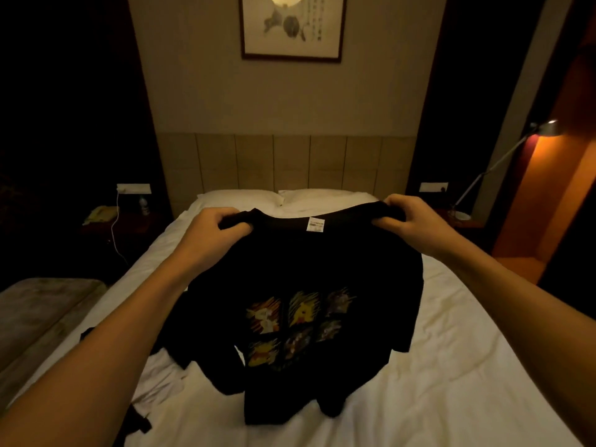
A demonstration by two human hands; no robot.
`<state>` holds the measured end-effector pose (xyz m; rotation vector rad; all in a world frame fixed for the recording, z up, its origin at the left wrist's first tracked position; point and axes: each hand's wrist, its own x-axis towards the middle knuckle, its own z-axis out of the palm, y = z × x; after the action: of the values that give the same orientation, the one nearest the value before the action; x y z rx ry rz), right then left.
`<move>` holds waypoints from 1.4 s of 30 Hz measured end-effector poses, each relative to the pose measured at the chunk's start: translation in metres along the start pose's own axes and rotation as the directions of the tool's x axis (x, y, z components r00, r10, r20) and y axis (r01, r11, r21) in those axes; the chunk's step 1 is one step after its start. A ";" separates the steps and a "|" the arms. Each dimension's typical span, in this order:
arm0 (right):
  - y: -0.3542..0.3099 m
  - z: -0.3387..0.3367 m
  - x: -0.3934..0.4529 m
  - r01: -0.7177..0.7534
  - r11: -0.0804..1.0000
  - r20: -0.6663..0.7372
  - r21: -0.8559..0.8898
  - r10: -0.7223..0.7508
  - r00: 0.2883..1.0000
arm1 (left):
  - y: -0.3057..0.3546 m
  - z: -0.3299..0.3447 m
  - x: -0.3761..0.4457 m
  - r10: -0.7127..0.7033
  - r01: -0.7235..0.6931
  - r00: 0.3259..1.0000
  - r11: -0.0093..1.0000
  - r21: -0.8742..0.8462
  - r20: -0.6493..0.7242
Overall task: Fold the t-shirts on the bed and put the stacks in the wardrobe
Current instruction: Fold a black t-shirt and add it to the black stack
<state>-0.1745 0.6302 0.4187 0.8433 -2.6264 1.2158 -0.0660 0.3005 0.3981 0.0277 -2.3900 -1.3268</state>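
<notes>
Nearest to us, at about 7 o'clock, more dark cloth (138,421) lies crumpled on the white bed (467,382), partly under our left forearm; we cannot tell what garment it is. Just beyond, at the centre, we hold up a black t-shirt (306,262) by its shoulders, its hem hanging down to touch the bed sheet at 6 o'clock. A grid of six colourful printed panels (296,324) shows on the cloth, and a small white label (316,224) sits at the neckline near 12 o'clock of the shirt. Our left hand (213,233) has its fingers (225,217) curled over and clamped on the shirt's left shoulder, thumb under the cloth. Our right hand (409,221) grips the other shoulder the same way, fingers bent tight round the bunched edge. Further off, two white pillows (242,198) rest against a padded headboard (290,162). At 10 o'clock a dim nightstand (129,224) carries a pale telephone (100,214), with a white cable hanging from a wall socket above. At 2 o'clock a lit desk lamp (545,129) leans on a slanted arm. Farthest, at 12 o'clock, a framed picture (292,27) hangs on the wall.
</notes>
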 end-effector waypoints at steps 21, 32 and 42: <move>0.041 0.043 -0.063 -0.332 0.937 0.271 0.106 0.294 0.916 | -0.085 0.020 -0.055 -0.112 0.085 0.964 0.989 0.118 0.242; 0.219 0.169 0.008 -0.414 0.894 0.259 -0.175 0.447 0.856 | -0.249 0.141 0.009 -0.356 0.290 0.928 0.876 0.386 0.109; 0.394 0.289 0.133 -0.434 0.850 0.345 -0.300 0.521 0.781 | -0.409 0.235 0.140 -0.552 0.404 0.824 0.729 0.553 0.126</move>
<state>-0.4645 0.5652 0.0086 0.4316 -3.4012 0.8870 -0.3495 0.2371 0.0011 0.7095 -3.0647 -0.8763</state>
